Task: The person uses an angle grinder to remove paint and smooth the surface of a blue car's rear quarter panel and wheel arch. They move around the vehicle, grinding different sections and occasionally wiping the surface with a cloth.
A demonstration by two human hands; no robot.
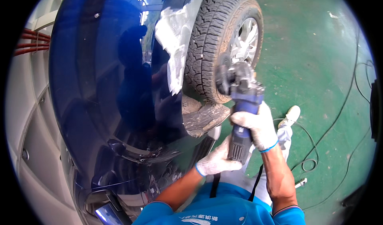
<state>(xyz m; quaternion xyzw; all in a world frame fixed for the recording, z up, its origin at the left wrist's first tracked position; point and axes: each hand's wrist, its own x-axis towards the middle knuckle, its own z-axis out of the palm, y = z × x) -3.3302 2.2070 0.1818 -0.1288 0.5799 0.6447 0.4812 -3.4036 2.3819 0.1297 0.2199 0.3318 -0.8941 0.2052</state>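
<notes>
Head | right hand (pixel 258 126) grips blue grinder (pixel 244 105) | left hand (pixel 218 160) cups its rear | shirt (pixel 227 207): white lettering (pixel 209 218)

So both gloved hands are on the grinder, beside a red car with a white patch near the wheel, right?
The colour is wrong: the head view shows a blue car. The left hand and right hand, both gloved, are on the grinder, and the white patch is near the wheel.
</notes>
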